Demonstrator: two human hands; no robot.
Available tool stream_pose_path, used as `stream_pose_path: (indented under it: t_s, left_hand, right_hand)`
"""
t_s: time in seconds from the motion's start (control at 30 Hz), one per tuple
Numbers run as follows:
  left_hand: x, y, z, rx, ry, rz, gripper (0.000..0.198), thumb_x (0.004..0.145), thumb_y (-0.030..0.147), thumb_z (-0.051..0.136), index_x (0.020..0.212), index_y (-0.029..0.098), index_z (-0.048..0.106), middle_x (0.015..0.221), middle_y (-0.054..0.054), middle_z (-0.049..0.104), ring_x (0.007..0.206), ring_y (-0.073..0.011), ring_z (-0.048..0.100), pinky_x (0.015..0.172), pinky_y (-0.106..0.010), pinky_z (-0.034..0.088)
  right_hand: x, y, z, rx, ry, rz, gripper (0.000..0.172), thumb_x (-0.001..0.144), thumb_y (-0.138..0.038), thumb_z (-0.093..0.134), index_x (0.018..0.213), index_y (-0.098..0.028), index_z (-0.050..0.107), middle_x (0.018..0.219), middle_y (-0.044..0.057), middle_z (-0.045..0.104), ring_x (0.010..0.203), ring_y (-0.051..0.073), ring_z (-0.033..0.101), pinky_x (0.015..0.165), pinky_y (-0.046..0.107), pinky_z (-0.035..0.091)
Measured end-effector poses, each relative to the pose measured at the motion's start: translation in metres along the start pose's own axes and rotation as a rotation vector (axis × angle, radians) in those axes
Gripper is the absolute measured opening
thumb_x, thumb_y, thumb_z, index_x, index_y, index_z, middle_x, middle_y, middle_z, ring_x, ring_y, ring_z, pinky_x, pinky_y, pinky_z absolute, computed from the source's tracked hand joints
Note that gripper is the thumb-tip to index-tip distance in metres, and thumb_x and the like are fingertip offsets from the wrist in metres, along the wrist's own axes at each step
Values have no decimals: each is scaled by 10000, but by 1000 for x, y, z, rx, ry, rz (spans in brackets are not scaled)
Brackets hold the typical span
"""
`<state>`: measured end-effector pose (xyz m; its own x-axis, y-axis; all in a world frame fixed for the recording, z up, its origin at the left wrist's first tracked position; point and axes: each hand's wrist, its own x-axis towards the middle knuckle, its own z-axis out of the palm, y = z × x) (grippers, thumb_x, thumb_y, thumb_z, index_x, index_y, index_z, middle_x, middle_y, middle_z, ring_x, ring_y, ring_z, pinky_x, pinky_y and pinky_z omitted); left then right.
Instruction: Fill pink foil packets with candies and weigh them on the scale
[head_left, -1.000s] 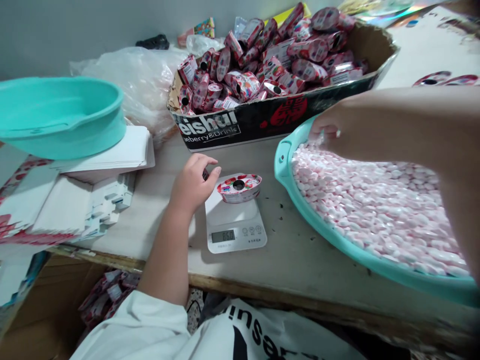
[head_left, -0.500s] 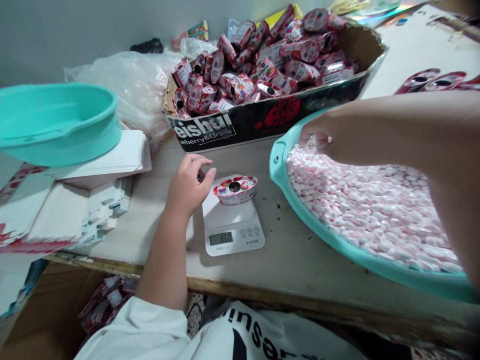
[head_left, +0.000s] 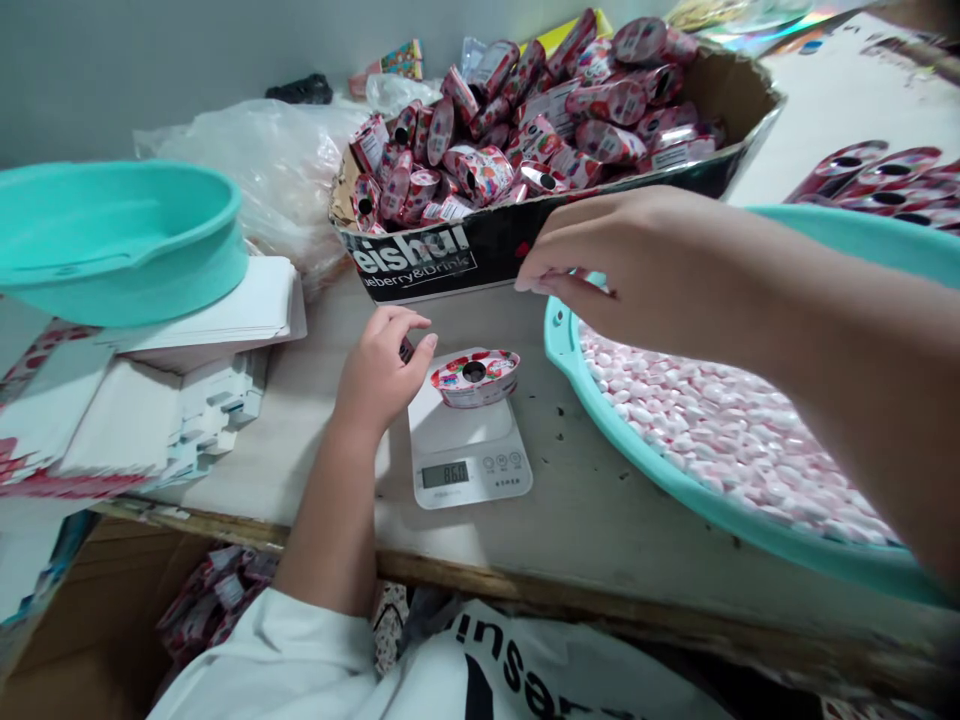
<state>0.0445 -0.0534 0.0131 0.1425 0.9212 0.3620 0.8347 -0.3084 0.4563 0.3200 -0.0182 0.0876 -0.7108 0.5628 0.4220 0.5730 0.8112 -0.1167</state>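
My left hand (head_left: 385,368) is curled beside the kitchen scale (head_left: 476,484), its fingers closed round a small dark piece (head_left: 406,350) that shows only in part. On the scale stands an oval red-and-white printed box (head_left: 475,378) with a dark round hole in its top. The scale's display appears to read 86.0. My right hand (head_left: 592,255) hangs over the left rim of a turquoise basin (head_left: 592,425), fingertips pinched downward. Whatever those fingers hold is hidden. Small pale pink wrapped-looking candies (head_left: 690,430) fill the basin.
Behind the scale, a black cardboard box (head_left: 495,250) is heaped with similar printed boxes (head_left: 480,175). Another turquoise basin (head_left: 187,265) sits on stacked white cartons (head_left: 124,420) at left. More oval boxes (head_left: 892,175) stand at far right. The table's wooden edge (head_left: 450,575) runs in front.
My right hand has risen out of the candies and moved left to the basin's rim, toward the scale. My left hand and the box on the scale have stayed put; the display looks the same.
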Motion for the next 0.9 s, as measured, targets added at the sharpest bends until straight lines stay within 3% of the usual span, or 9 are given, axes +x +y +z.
stream_pose_path:
  t_s: [0.17, 0.47, 0.9]
  left_hand:
    - [0, 0, 0, 2, -9, -10, 200, 916, 306, 589, 1062, 207, 685, 1185, -73, 644, 989, -198, 640, 920, -343, 526]
    - [-1, 1, -1, 5, -8, -7, 190, 912, 303, 604, 1050, 205, 690, 1189, -71, 649, 1024, -208, 632, 944, -347, 521]
    - [-1, 1, -7, 7, -3, -15, 178, 913, 295, 597, 1042, 205, 681, 1161, -63, 648, 952, -191, 630, 919, -347, 521]
  right_hand:
    - [4, -30, 7, 50, -75, -93, 320, 977, -155, 389, 1040, -165, 703, 1078, 63, 647, 914, 126, 587, 805, 252, 457]
    - [3, -22, 46, 53, -102, -172, 290, 944, -81, 414, 1034, -142, 683, 1023, 68, 613, 833, 109, 511, 724, 242, 379]
    - [3, -38, 39, 164, -158, -127, 368, 962, -79, 373, 1120, -159, 696, 1080, 71, 626, 848, 99, 535, 726, 226, 359]
